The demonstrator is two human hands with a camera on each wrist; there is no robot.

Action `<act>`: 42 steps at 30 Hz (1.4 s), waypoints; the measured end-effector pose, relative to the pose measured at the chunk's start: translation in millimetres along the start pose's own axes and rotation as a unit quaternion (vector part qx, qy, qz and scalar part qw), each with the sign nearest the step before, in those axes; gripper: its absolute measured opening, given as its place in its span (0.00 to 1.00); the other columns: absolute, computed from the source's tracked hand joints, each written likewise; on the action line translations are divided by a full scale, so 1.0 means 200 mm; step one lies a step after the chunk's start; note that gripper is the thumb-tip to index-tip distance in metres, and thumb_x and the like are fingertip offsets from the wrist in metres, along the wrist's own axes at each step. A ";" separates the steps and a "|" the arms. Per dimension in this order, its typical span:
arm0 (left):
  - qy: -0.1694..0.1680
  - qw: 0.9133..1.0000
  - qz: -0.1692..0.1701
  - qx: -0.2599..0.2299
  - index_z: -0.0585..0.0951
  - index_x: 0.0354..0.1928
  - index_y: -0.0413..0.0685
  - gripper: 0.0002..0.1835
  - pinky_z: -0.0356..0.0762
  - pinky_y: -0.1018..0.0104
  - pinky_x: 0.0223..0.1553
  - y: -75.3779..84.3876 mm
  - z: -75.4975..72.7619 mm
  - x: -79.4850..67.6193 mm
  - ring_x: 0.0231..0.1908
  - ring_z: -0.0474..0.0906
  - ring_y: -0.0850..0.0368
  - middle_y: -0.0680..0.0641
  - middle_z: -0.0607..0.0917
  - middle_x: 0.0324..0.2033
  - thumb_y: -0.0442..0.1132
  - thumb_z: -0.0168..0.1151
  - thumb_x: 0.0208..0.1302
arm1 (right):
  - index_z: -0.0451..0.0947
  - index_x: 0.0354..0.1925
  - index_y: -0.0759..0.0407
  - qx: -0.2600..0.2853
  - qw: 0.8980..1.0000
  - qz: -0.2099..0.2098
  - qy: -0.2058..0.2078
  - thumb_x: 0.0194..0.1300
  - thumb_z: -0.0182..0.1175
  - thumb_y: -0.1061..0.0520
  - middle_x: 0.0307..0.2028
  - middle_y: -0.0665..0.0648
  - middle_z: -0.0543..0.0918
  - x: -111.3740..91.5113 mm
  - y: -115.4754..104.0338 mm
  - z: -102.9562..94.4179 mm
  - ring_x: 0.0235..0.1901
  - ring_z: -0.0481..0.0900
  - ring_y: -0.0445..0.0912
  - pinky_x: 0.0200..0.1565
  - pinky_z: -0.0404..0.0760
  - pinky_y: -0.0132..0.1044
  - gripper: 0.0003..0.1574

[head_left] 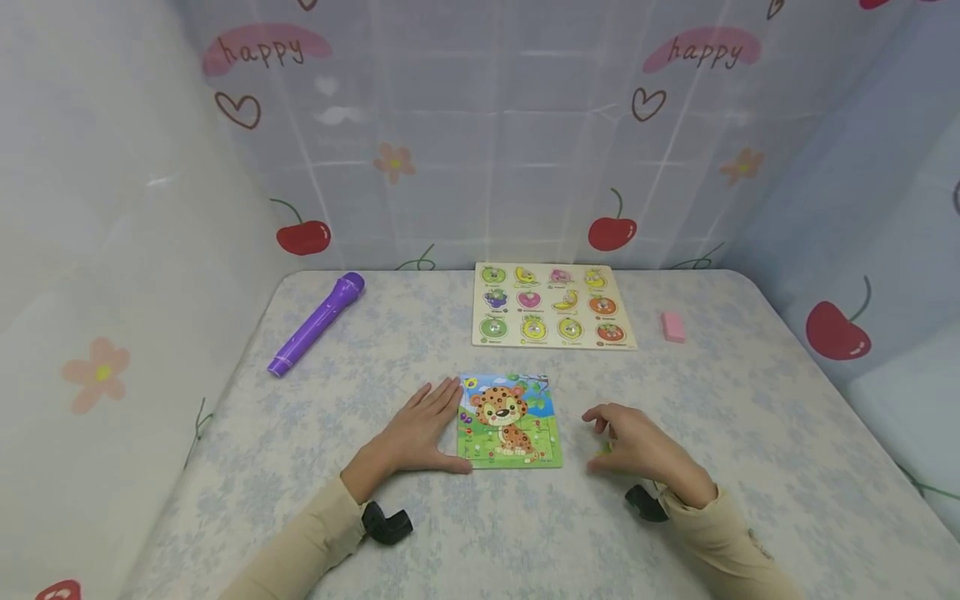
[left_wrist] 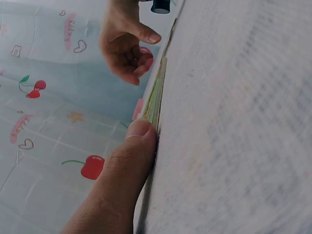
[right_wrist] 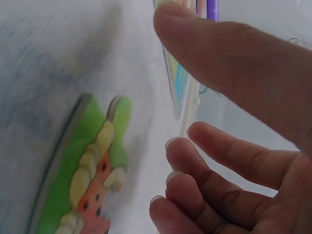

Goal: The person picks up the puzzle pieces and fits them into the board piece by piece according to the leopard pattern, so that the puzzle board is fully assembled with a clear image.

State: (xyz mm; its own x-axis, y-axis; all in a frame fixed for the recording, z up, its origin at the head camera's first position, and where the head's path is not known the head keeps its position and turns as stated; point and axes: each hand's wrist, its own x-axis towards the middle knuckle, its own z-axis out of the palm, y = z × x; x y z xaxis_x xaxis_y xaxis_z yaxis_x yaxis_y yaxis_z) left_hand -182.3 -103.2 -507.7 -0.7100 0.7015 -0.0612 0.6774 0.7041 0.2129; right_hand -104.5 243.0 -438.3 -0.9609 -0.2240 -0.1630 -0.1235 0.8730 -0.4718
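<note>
A square leopard puzzle (head_left: 504, 450) lies flat near the middle of the table. My left hand (head_left: 422, 429) rests along its left side with fingers straight, the thumb at the lower left corner. Seen low in the left wrist view, the thumb (left_wrist: 119, 163) meets the edge of the puzzle (left_wrist: 157, 92). To the right of the puzzle, my right hand (head_left: 637, 446) hovers with loosely bent fingers and the thumb apart from them. A loose green jigsaw piece with orange spotted parts (right_wrist: 92, 180) lies below it, mostly hidden in the head view; the fingers (right_wrist: 185, 161) stand apart from it.
Behind the puzzle lies a wooden fruit peg board (head_left: 551, 340). A purple toy microphone (head_left: 315, 327) is at the far left, and a small pink block (head_left: 672, 327) at the far right. Printed curtains (head_left: 495, 133) enclose the table (head_left: 300, 433) at the back and sides.
</note>
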 end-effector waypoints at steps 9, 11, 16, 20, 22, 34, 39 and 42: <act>-0.002 1.000 0.002 0.004 0.41 0.77 0.44 0.69 0.36 0.52 0.77 0.00 0.00 0.00 0.78 0.37 0.54 0.46 0.42 0.78 0.84 0.50 0.46 | 0.79 0.51 0.62 0.018 1.000 -0.014 -0.005 0.43 0.79 0.53 0.34 0.51 0.78 -0.06 0.09 -0.03 0.27 0.71 0.40 0.28 0.71 0.29 0.36; -0.002 1.000 0.000 0.003 0.41 0.77 0.44 0.69 0.36 0.52 0.77 0.00 0.00 0.00 0.78 0.37 0.54 0.47 0.42 0.78 0.84 0.50 0.46 | 0.79 0.50 0.61 0.017 1.000 -0.007 -0.012 0.43 0.79 0.54 0.33 0.51 0.78 -0.07 0.10 -0.04 0.28 0.72 0.41 0.28 0.71 0.29 0.35; 0.001 1.000 0.000 0.002 0.41 0.77 0.44 0.69 0.36 0.52 0.77 0.00 0.00 -0.01 0.78 0.37 0.53 0.46 0.42 0.78 0.84 0.50 0.46 | 0.80 0.47 0.61 0.010 1.000 0.007 -0.023 0.42 0.80 0.54 0.33 0.50 0.79 -0.10 0.12 -0.05 0.30 0.72 0.41 0.30 0.72 0.31 0.33; 0.001 1.000 0.000 0.001 0.41 0.77 0.43 0.69 0.36 0.51 0.77 0.00 0.00 -0.01 0.78 0.37 0.53 0.46 0.42 0.78 0.84 0.50 0.46 | 0.80 0.45 0.59 0.007 0.999 0.025 -0.027 0.43 0.80 0.54 0.34 0.50 0.80 -0.13 0.14 -0.06 0.33 0.75 0.41 0.33 0.76 0.34 0.30; 0.001 1.000 0.000 0.001 0.41 0.77 0.43 0.69 0.36 0.51 0.77 0.00 0.00 -0.01 0.78 0.37 0.53 0.46 0.42 0.78 0.84 0.50 0.46 | 0.80 0.44 0.58 0.007 0.999 0.035 -0.031 0.43 0.80 0.53 0.36 0.51 0.81 -0.14 0.15 -0.06 0.35 0.76 0.42 0.35 0.77 0.37 0.30; 0.014 1.000 0.007 0.001 0.44 0.77 0.42 0.69 0.39 0.50 0.77 0.00 0.00 -0.01 0.78 0.40 0.52 0.45 0.45 0.78 0.85 0.48 0.46 | 0.80 0.41 0.58 0.023 0.997 0.070 -0.038 0.45 0.78 0.54 0.31 0.50 0.80 -0.15 0.20 -0.05 0.30 0.73 0.42 0.32 0.74 0.35 0.25; 0.013 1.000 0.006 0.000 0.44 0.77 0.42 0.69 0.39 0.50 0.77 0.00 0.00 -0.01 0.78 0.40 0.52 0.45 0.45 0.78 0.85 0.49 0.46 | 0.81 0.39 0.58 0.031 0.997 0.064 -0.036 0.46 0.77 0.56 0.28 0.49 0.79 -0.15 0.20 -0.05 0.28 0.73 0.41 0.29 0.73 0.32 0.22; 0.007 1.000 0.003 0.004 0.42 0.77 0.43 0.69 0.38 0.52 0.77 0.00 0.00 0.00 0.78 0.38 0.53 0.45 0.43 0.78 0.84 0.49 0.46 | 0.81 0.39 0.57 0.026 0.998 0.051 -0.035 0.46 0.77 0.55 0.28 0.48 0.80 -0.15 0.21 -0.05 0.28 0.73 0.40 0.29 0.73 0.31 0.21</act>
State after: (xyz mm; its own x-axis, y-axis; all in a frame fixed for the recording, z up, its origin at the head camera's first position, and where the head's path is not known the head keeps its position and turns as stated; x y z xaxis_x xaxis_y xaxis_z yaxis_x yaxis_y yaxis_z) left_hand -182.0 -103.5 -507.7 -0.7082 0.7045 -0.0461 0.6833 0.7004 0.2061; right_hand -83.1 290.7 -443.7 -0.9478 -0.1660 -0.2723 -0.0106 0.8697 -0.4934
